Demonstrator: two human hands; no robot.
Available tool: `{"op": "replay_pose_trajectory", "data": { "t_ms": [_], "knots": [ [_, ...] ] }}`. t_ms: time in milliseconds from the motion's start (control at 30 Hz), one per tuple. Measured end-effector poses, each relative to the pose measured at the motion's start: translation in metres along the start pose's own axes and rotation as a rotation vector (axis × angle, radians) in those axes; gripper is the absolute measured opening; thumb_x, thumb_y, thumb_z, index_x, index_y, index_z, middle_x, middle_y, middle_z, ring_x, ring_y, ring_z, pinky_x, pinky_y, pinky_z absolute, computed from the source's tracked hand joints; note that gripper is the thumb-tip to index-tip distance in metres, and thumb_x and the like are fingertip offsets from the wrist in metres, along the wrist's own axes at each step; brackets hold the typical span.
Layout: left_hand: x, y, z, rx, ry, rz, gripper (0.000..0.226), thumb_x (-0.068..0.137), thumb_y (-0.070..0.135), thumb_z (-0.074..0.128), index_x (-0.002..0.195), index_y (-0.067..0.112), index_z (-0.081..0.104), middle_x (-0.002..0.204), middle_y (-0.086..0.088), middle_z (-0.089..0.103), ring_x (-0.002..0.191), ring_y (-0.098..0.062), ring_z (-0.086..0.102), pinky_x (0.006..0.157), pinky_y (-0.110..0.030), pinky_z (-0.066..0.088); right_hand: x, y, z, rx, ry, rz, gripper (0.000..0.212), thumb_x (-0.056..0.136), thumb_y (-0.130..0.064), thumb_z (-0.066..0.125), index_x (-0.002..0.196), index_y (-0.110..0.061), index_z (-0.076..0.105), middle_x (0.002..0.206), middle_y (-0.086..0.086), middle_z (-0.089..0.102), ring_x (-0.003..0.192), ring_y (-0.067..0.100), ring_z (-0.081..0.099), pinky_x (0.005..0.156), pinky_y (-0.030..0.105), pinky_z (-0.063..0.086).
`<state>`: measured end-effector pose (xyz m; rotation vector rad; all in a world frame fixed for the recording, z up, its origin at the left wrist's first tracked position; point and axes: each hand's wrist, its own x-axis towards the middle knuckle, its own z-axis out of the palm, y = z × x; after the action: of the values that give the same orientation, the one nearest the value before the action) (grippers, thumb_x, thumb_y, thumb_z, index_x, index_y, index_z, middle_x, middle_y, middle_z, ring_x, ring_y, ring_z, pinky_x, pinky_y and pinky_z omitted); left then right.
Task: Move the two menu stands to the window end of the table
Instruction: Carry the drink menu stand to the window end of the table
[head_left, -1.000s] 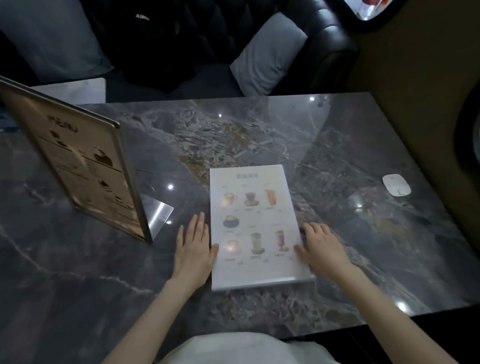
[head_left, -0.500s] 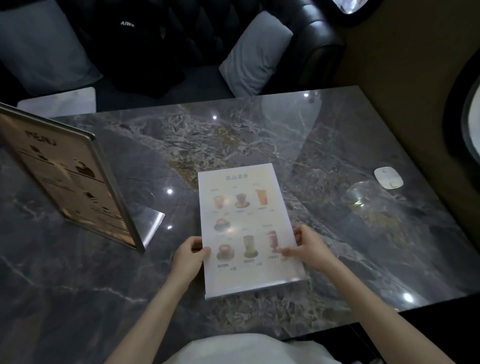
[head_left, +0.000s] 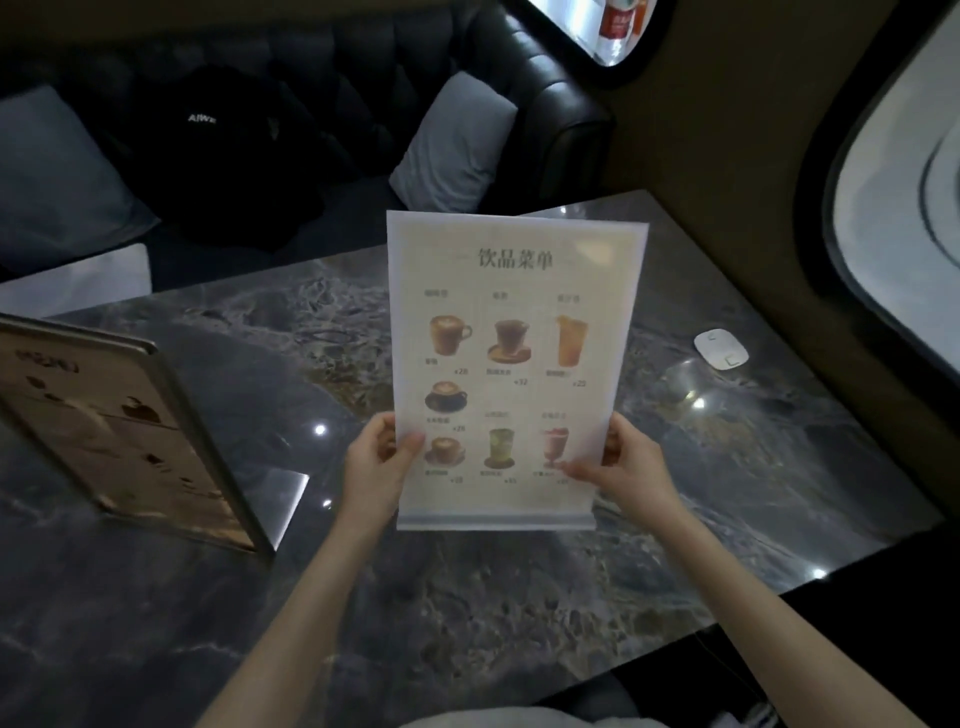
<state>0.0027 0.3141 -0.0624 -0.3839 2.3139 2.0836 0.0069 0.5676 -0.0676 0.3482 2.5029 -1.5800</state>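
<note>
1. Spanning most of the view: the marble table (head_left: 519, 597), with the window (head_left: 904, 208) at two o'clock.
2. Standing at nine o'clock: our framed menu stand (head_left: 119, 441), upright and untouched.
3. Held clear of the table at centre: our drinks menu stand (head_left: 511, 374), upright. We judge it best kept level, carried toward two o'clock, and set base-first.
4. Left hand (head_left: 376, 470) pinches its left edge.
5. Right hand (head_left: 631, 467) pinches its right edge.

drinks menu stand (head_left: 514, 364) (upright), left hand (head_left: 376, 467), right hand (head_left: 631, 465)
</note>
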Motion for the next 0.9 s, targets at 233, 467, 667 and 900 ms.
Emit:
{"op": "replay_pose_trajectory", "data": {
  "t_ms": [233,467,667,900],
  "knots": [
    [0.022,0.011,0.063,-0.012,-0.115,0.083,0.014,0.088,0.011,0.058,0.083,0.024,0.056,0.086,0.003,0.066,0.073,-0.001,0.066,0.066,-0.021,0.055,-0.002,0.019,-0.032,0.074,0.265,0.019,0.03,0.067,-0.006,0.078,0.089,-0.018,0.061,0.083,-0.001,0.066,0.075,0.013,0.063,0.068,0.022,0.055],
    [0.038,0.015,0.158,-0.019,-0.218,0.052,0.007,0.091,0.014,0.053,0.098,0.015,0.054,0.092,0.003,0.064,0.085,-0.01,0.062,0.067,-0.013,0.053,-0.001,0.055,-0.089,0.018,0.422,-0.014,0.015,0.078,-0.006,0.068,0.093,-0.006,0.066,0.085,0.0,0.068,0.073,0.008,0.062,0.062,0.0,0.045],
    [0.062,0.031,0.255,-0.004,-0.341,0.013,0.01,0.091,0.015,0.055,0.101,0.015,0.053,0.093,0.005,0.064,0.085,-0.005,0.062,0.071,-0.017,0.051,0.01,0.089,-0.151,-0.069,0.531,0.043,0.013,0.083,-0.013,0.065,0.09,-0.002,0.064,0.087,0.009,0.073,0.075,0.019,0.065,0.07,0.032,0.053],
    [0.087,0.051,0.368,0.05,-0.464,0.125,0.012,0.094,0.015,0.049,0.097,0.016,0.061,0.088,0.011,0.063,0.07,0.013,0.061,0.068,-0.008,0.049,0.016,0.116,-0.214,-0.004,0.665,0.054,0.021,0.083,-0.007,0.063,0.104,-0.006,0.065,0.087,-0.009,0.067,0.072,-0.007,0.06,0.064,0.001,0.045]
  ]
}}
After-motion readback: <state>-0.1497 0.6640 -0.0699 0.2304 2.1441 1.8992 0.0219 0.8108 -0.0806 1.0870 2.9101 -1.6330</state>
